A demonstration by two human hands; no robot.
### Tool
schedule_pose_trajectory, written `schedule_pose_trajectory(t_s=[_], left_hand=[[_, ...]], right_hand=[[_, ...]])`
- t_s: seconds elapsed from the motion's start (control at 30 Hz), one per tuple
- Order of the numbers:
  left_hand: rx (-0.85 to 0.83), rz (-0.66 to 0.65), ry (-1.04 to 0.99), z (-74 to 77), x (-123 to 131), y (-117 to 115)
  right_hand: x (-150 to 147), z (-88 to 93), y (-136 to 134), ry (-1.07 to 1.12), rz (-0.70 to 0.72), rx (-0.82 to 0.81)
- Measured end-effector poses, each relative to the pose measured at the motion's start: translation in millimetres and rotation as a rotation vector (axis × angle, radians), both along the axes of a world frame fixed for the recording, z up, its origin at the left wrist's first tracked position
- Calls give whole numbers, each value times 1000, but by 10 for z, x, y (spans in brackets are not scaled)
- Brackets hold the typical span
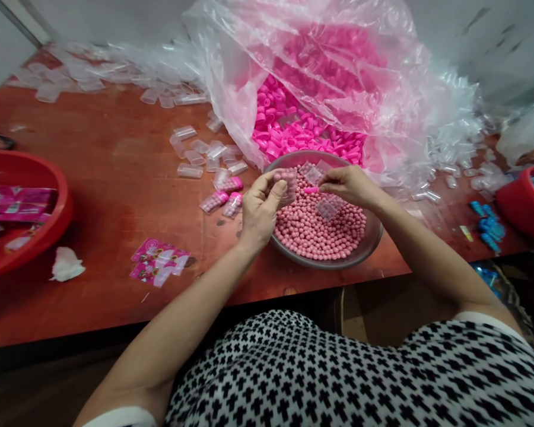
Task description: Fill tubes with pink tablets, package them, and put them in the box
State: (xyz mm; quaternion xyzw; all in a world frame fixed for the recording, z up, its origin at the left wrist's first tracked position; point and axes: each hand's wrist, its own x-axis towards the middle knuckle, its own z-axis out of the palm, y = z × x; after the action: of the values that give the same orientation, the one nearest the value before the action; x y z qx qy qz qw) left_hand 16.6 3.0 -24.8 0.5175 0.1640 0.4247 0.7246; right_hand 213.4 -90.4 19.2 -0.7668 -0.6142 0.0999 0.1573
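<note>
My left hand (pixel 258 209) is closed around a clear plastic container (pixel 287 185) filled with pink beads. Facing it, my right hand (pixel 347 185) pinches a bright pink cap (pixel 311 190), a short gap away from the container. Both hands are over a grey bowl (pixel 327 264) of pink beads (pixel 320 237). Clear containers lie on the beads, one of them (pixel 330 206) below the cap. Just left of my left hand, several capped containers of beads (pixel 232 204) rest on the table.
Behind the bowl, a large plastic bag (pixel 231 65) holds many pink caps (pixel 289 130). Loose clear containers (pixel 189 171) lie to its left. A red basin (pixel 64 207) stands at far left, near printed pink cards (pixel 159 261). Blue pieces (pixel 488 225) and a red bucket (pixel 523 204) are at right.
</note>
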Motion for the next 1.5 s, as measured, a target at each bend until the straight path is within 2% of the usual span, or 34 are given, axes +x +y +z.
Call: schedule_pose_trajectory(t_s=[0.13,0.37,0.47,0.53,0.57,0.73,0.83,0.97,1.07,1.13,1.23,1.33,1.5], left_hand=[[-13,32,-6,32,-1,-22],[-19,34,58,67,-11,-55],[-35,31,54,55,-12,-42],[-62,14,49,56,-15,-30],[-78,-3,47,62,-16,-26],[-186,-203,90,141,-8,-42],[-310,-301,101,186,7,-61],[-410,-368,67,211,4,-56],[-412,-329,27,198,-5,-39],[-393,-283,20,178,3,-35],[-320,-243,33,149,39,-58],[-208,-225,59,137,66,-111],[-68,-262,125,153,32,-189]], right_hand=[[35,-28,-149,-210,-16,13],[-141,-178,139,-488,170,-154],[-170,-239,198,-499,129,-186],[-125,-245,181,-348,29,-113],[-95,-237,160,-204,-21,-44],[-102,-130,49,787,-153,276],[-290,-74,30,1064,-173,416],[-546,-103,35,1137,-170,558],[-633,-138,-12,1153,-145,637],[-647,-116,-77,1126,-113,633],[-631,-36,-181,1060,-79,559],[-582,11,-249,985,-108,461],[-497,-15,-310,1058,-109,168]])
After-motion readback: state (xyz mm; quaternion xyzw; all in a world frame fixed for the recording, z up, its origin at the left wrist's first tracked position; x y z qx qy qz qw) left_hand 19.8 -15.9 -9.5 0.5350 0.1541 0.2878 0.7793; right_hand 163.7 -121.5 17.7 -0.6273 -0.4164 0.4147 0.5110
